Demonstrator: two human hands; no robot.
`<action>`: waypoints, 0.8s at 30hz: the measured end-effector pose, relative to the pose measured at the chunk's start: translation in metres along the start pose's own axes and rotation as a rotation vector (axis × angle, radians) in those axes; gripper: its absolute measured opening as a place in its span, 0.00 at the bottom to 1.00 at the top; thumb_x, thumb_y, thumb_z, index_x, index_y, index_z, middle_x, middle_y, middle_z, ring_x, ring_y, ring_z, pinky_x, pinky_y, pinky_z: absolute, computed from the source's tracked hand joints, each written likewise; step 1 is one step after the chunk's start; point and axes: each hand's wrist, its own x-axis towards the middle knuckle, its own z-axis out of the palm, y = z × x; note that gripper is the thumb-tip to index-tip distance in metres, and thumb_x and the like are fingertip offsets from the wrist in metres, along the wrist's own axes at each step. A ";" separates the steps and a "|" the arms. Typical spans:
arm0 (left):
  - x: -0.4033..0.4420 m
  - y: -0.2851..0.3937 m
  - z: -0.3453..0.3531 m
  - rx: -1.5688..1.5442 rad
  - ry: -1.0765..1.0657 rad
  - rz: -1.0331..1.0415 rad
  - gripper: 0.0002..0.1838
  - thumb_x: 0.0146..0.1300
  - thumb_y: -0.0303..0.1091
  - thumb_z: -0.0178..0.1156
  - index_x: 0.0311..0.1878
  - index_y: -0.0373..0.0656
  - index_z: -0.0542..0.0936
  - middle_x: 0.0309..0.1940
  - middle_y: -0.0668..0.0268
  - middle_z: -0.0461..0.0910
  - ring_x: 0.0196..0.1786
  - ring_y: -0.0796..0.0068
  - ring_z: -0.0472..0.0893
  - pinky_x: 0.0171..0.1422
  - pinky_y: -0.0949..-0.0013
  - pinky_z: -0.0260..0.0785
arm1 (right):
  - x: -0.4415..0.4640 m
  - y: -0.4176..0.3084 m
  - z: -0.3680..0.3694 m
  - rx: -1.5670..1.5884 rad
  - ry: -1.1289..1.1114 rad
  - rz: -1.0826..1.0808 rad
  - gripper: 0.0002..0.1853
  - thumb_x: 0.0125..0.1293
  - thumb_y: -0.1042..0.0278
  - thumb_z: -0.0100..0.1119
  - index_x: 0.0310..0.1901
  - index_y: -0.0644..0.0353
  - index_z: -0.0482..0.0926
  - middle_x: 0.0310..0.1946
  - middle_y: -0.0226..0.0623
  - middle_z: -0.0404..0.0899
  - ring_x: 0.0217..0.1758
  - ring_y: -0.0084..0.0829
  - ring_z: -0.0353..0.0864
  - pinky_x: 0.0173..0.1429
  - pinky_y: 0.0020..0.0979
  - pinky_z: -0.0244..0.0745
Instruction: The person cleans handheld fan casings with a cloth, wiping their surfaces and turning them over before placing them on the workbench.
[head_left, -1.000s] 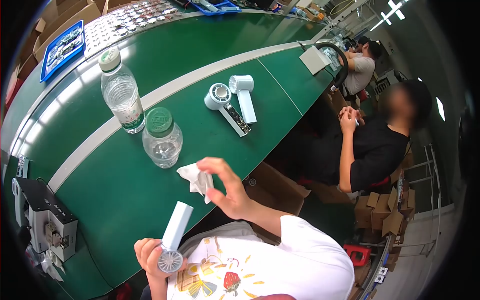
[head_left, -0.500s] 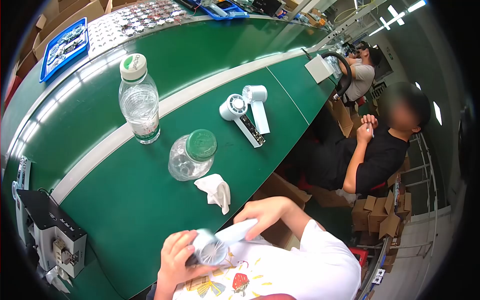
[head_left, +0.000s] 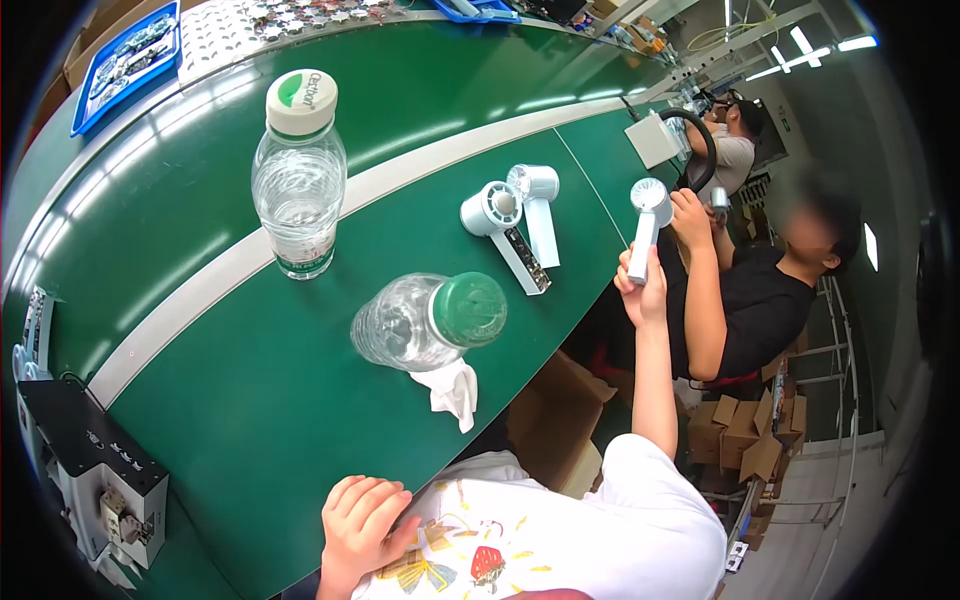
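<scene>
My right hand (head_left: pixel 643 285) is stretched out past the table's edge, closed round the handle of a pale handheld fan (head_left: pixel 651 205). The fan's round head points up, close to a co-worker's hand (head_left: pixel 690 218); whether the two touch I cannot tell. At the near table edge my left hand (head_left: pixel 367 522) holds nothing, its fingers loosely curved and thumb apart. Two more fans lie on the green table: one with its circuit board bare along the handle (head_left: pixel 505 230), the other with a closed handle (head_left: pixel 540 212). A crumpled white cloth (head_left: pixel 453 393) lies partly behind a green-capped bottle (head_left: pixel 400 325).
A white-capped water bottle (head_left: pixel 300 180) stands near the pale rail. To the left is a black-and-white machine (head_left: pixel 125 490). A blue tray (head_left: pixel 128 65) of parts lies beyond. A co-worker in black (head_left: pixel 765 310) sits at the right, near cardboard boxes (head_left: pixel 740 432).
My right hand has carried the fan from in front of my chest out toward the co-worker. The left hand has let go of it. The co-worker's arm has come forward, and the view has shifted.
</scene>
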 end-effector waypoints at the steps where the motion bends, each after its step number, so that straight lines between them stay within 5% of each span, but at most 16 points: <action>1: 0.000 0.000 0.000 0.007 -0.006 -0.003 0.14 0.43 0.32 0.66 0.37 0.44 0.78 0.36 0.67 0.81 0.38 0.69 0.78 0.51 0.64 0.69 | 0.008 0.004 -0.006 -0.007 0.052 0.011 0.20 0.71 0.52 0.44 0.51 0.62 0.65 0.31 0.34 0.69 0.20 0.25 0.66 0.27 0.27 0.62; 8: 0.007 0.002 0.002 0.062 -0.048 -0.059 0.14 0.43 0.30 0.66 0.37 0.44 0.79 0.36 0.67 0.80 0.38 0.69 0.78 0.51 0.64 0.69 | 0.003 -0.002 0.071 0.320 0.040 -0.051 0.21 0.71 0.52 0.45 0.55 0.61 0.62 0.34 0.34 0.69 0.26 0.28 0.71 0.33 0.28 0.67; 13: 0.008 0.004 0.006 0.105 -0.083 -0.059 0.14 0.43 0.29 0.65 0.37 0.44 0.78 0.36 0.67 0.80 0.38 0.69 0.78 0.52 0.64 0.68 | -0.014 -0.014 0.105 0.371 -0.495 -0.030 0.27 0.69 0.47 0.46 0.59 0.59 0.58 0.35 0.37 0.71 0.31 0.32 0.76 0.33 0.27 0.68; 24: 0.010 0.003 0.012 0.157 -0.040 0.008 0.14 0.43 0.28 0.65 0.37 0.43 0.78 0.36 0.68 0.80 0.38 0.69 0.77 0.51 0.65 0.68 | -0.030 -0.023 0.147 0.358 -0.686 -0.016 0.27 0.62 0.56 0.52 0.58 0.59 0.59 0.26 0.37 0.69 0.25 0.32 0.74 0.30 0.26 0.66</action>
